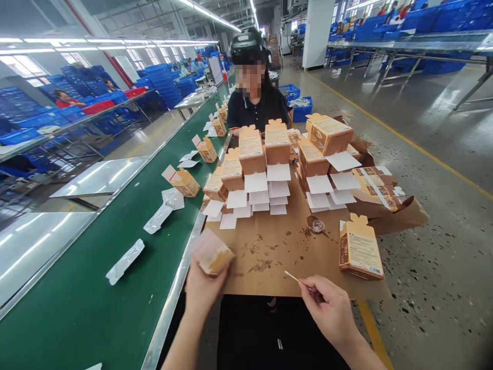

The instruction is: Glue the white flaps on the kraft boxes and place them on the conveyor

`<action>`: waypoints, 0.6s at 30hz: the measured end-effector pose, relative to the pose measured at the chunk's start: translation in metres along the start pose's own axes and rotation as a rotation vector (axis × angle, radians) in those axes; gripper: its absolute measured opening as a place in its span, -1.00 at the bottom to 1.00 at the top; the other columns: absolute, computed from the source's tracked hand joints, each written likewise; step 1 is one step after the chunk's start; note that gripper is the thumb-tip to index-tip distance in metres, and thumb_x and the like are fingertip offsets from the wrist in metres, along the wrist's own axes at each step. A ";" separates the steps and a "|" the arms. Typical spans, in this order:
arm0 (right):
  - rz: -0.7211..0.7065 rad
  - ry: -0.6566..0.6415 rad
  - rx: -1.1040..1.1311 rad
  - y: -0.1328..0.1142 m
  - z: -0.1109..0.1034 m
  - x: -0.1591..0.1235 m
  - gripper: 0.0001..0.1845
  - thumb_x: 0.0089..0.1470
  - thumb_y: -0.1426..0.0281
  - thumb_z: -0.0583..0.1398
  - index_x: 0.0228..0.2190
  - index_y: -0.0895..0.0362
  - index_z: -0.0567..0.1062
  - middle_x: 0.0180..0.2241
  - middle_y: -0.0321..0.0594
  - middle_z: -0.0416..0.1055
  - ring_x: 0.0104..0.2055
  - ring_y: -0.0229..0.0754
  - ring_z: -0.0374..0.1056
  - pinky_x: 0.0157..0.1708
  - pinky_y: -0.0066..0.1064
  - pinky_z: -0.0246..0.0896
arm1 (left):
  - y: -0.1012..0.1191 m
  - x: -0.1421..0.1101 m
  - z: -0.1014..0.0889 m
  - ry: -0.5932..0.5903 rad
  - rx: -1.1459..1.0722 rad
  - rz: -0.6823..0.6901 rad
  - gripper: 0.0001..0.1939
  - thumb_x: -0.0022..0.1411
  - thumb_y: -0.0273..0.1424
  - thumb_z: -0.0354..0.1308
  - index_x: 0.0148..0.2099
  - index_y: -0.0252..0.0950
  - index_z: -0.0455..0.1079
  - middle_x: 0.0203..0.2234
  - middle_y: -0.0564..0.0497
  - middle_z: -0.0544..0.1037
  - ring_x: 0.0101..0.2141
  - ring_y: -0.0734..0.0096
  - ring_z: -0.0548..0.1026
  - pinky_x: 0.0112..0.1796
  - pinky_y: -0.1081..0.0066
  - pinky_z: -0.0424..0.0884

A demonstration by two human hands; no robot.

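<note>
Green belt (73, 308) left of your left fingers, silver packet (125, 262) lying on it. Your left hand (204, 290): fingers clamped around carton (210, 252), blurred. Beyond those fingers, stacked boxes (252, 150) with white flaps stand in way, co-worker (258, 110) behind. Wet-marked cardboard (269, 286) between hands. Cotton swab (292, 276) pinched in fingertips of your right hand (327, 306). Small round dish (318, 226) ahead of right fingers; lone box (361, 252) just beyond, to their right.

Factory, with green conveyor belt (84, 308), stacked blue crates (158, 82), ceiling strip lights (210, 14).
</note>
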State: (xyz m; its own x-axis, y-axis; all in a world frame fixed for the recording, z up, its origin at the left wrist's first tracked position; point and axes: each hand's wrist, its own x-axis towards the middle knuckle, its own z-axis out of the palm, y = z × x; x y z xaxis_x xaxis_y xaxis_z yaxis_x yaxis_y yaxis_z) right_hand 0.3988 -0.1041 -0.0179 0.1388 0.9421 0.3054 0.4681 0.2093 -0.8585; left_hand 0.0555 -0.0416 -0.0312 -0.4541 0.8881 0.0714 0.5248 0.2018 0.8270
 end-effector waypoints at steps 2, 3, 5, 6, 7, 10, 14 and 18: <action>-0.009 0.044 -0.009 0.006 -0.009 -0.002 -0.63 0.46 0.17 0.34 -0.42 -0.05 0.71 -0.57 -0.27 0.54 -0.60 -0.11 0.42 -0.58 -0.32 0.41 | -0.017 0.025 -0.035 0.238 0.095 -0.150 -0.23 -0.06 -0.02 0.64 0.10 -0.03 0.35 -0.04 -0.11 0.76 0.12 -0.44 0.76 0.11 -0.23 0.72; -0.015 0.061 -0.010 0.008 -0.012 -0.002 -0.64 0.45 0.17 0.36 -0.43 -0.05 0.72 -0.58 -0.28 0.54 -0.61 -0.11 0.42 -0.58 -0.33 0.42 | -0.024 0.038 -0.053 0.327 0.140 -0.213 -0.20 -0.08 -0.01 0.66 0.09 -0.03 0.31 -0.02 -0.12 0.75 0.16 -0.46 0.75 0.14 -0.26 0.71; -0.025 0.084 -0.004 0.011 -0.015 0.001 -0.64 0.42 0.16 0.38 -0.44 -0.05 0.72 -0.59 -0.28 0.55 -0.63 -0.10 0.43 -0.60 -0.33 0.44 | -0.033 0.061 -0.080 0.405 0.201 -0.298 -0.18 -0.08 -0.03 0.67 0.09 -0.03 0.28 0.03 -0.17 0.73 0.22 -0.48 0.72 0.22 -0.31 0.66; -0.032 0.087 0.003 0.011 -0.014 0.003 -0.64 0.41 0.14 0.39 -0.45 -0.06 0.72 -0.59 -0.28 0.55 -0.64 -0.10 0.42 -0.62 -0.34 0.43 | -0.035 0.070 -0.089 0.393 0.214 -0.322 -0.19 -0.06 -0.05 0.66 0.10 -0.04 0.28 0.06 -0.19 0.72 0.25 -0.47 0.71 0.26 -0.33 0.64; -0.043 0.082 0.013 0.011 -0.012 0.006 -0.64 0.41 0.13 0.39 -0.45 -0.05 0.72 -0.60 -0.28 0.55 -0.65 -0.11 0.41 -0.63 -0.34 0.42 | -0.035 0.077 -0.094 0.360 0.219 -0.338 -0.21 -0.04 -0.07 0.64 0.12 -0.06 0.29 0.07 -0.21 0.71 0.26 -0.46 0.71 0.30 -0.34 0.62; -0.100 0.061 0.034 0.008 -0.004 0.012 -0.62 0.44 0.13 0.39 -0.44 -0.04 0.71 -0.61 -0.32 0.50 -0.66 -0.17 0.35 -0.65 -0.40 0.36 | -0.036 0.078 -0.096 0.307 0.192 -0.306 -0.13 -0.07 -0.09 0.64 0.21 -0.15 0.34 0.13 -0.26 0.65 0.30 -0.44 0.66 0.38 -0.35 0.55; -0.149 0.087 0.017 0.011 -0.006 0.010 -0.67 0.44 0.18 0.40 -0.41 -0.03 0.71 -0.59 -0.33 0.50 -0.64 -0.19 0.36 -0.63 -0.41 0.39 | -0.045 0.048 -0.087 0.591 0.122 -0.087 0.11 -0.12 0.01 0.68 0.39 -0.24 0.37 0.17 -0.24 0.49 0.37 -0.43 0.50 0.38 -0.38 0.54; -0.122 0.103 0.009 0.019 -0.012 0.007 -0.68 0.43 0.16 0.41 -0.40 -0.04 0.73 -0.55 -0.29 0.59 -0.62 -0.14 0.46 -0.61 -0.39 0.48 | -0.026 0.056 -0.065 0.563 -0.159 0.179 -0.25 0.16 0.07 0.55 0.25 -0.17 0.51 0.06 -0.09 0.49 0.07 0.00 0.62 0.19 -0.07 0.67</action>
State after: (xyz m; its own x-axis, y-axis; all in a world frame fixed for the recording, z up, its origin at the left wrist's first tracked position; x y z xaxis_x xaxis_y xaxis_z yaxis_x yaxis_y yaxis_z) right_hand 0.4194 -0.0971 -0.0274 0.1705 0.8777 0.4479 0.4792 0.3234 -0.8160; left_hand -0.0307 -0.0237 -0.0128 -0.7026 0.5390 0.4645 0.5337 -0.0326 0.8450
